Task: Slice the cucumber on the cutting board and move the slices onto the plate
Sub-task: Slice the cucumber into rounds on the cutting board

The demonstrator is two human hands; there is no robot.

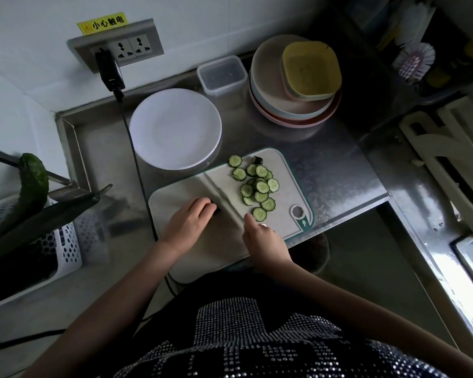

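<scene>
The cucumber slices (pixel 257 184) lie heaped on the cutting board (pixel 284 197), just beyond the right hand (pixel 260 238), which grips the knife (pixel 224 200); its blade points away toward the empty white plate (pixel 175 128) up-left. The left hand (pixel 191 218) curls over a dark cucumber stub. A yellow sticker (pixel 102 23) above the socket reads 小心触电.

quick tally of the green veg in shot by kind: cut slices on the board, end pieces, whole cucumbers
cucumber slices on the cutting board: about 15, some overlapping
cucumber end piece: 1
whole cucumbers in the white basket: 2
total: about 18
</scene>
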